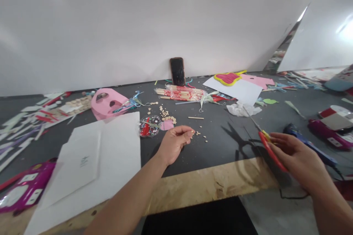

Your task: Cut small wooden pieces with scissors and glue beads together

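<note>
My left hand is pinched above the dark tabletop, with a tiny pale piece showing at the fingertips, seemingly a cut bit of wooden stick. Beside the fingers lie several short cut stick pieces. A longer wooden stick rests just beyond them. Over on the right, my right hand grips a pair of scissors by the red and yellow handles, blades pointing forward and left. More small cut pieces are heaped near a pink scrap and a clear round dish of beads.
A phone leans on the white back panel. Before it lie plastic-wrapped sticks. White sheets and a pink cutout are left; crumpled tissue, a blue tool and a purple tape dispenser are right.
</note>
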Available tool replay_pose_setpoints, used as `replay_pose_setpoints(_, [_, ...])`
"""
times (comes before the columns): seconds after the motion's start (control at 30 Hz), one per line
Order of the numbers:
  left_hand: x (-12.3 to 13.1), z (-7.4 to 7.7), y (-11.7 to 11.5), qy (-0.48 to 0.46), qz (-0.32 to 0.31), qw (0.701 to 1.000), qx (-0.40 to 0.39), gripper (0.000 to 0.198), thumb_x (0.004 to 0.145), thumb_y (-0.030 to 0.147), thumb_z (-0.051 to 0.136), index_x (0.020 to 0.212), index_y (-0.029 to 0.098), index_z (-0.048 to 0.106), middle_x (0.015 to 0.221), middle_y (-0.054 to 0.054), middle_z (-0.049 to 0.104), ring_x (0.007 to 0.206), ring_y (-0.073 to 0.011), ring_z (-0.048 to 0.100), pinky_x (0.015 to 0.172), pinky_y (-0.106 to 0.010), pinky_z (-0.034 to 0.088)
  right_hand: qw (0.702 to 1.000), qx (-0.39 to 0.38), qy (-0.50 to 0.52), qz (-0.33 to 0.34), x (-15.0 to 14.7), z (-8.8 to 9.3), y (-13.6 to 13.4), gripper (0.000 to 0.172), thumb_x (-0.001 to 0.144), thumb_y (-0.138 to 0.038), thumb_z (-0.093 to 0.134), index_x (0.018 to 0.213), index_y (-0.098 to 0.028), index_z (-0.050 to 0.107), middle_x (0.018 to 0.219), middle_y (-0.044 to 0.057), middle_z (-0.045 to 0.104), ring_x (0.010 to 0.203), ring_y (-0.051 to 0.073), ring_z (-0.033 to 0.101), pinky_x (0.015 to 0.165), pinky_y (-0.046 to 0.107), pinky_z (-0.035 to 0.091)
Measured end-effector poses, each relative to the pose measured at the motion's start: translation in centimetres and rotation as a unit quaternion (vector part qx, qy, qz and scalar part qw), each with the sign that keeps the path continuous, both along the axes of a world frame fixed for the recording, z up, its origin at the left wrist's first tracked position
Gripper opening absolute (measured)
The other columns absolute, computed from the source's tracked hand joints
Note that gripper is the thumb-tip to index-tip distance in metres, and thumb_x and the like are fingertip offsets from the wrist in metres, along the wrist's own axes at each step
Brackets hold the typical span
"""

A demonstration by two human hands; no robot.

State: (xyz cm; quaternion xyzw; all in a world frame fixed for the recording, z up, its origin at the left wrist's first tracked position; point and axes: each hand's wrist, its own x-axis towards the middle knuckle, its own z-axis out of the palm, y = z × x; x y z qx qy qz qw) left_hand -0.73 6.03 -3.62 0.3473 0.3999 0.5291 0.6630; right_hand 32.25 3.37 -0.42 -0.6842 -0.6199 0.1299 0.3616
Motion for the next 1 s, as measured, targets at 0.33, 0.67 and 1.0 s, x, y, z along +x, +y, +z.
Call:
replay_pose_setpoints(0.33, [0.0, 0.7, -0.7, 0.072, -0.052, 0.991, 0.097, 0.019, 0.07, 0.036, 0.074, 0.074, 0.017, 0.07, 0.083, -0.001, 0.061, 0.062, -0.0074, 0.048, 0.058, -0.022, 0.038, 0.967, 0.029, -0.095, 0.237, -7.8, 0.3, -3.5, 0.049, 0.081, -0.035, 0.059, 0.129, -0.028, 0.05, 0.109, 0.008, 0.066, 0.095, 0.023, 0.064, 0.076, 0.032, 0.054])
replay_pose_setpoints(0.67, [0.1, 1.5, -1.0, 0.123, -0.097, 0.975, 0.16, 0.008, 0.069, 0.024, 0.073, 0.069, 0.017, 0.07, 0.086, -0.004, 0.06, 0.087, -0.0169, 0.056, 0.084, -0.03, 0.041, 0.923, 0.093, -0.251, 0.277, -9.8, -0.8, -3.9, 0.046, 0.083, -0.028, 0.055, 0.128, -0.017, 0.051, 0.099, 0.01, 0.068, 0.071, 0.018, 0.067, 0.056, 0.027, 0.053])
replay_pose_setpoints(1.0, [0.3, 1.3, -0.9, 0.126, -0.108, 0.977, 0.131, 0.013, 0.068, 0.025, 0.073, 0.073, 0.015, 0.067, 0.087, -0.002, 0.057, 0.081, -0.0137, 0.055, 0.077, -0.026, 0.043, 0.912, 0.134, -0.286, 0.262, -9.9, -0.9, -3.9, 0.035, 0.092, -0.029, 0.042, 0.121, -0.018, 0.057, 0.092, 0.007, 0.071, 0.058, 0.013, 0.065, 0.051, 0.023, 0.047])
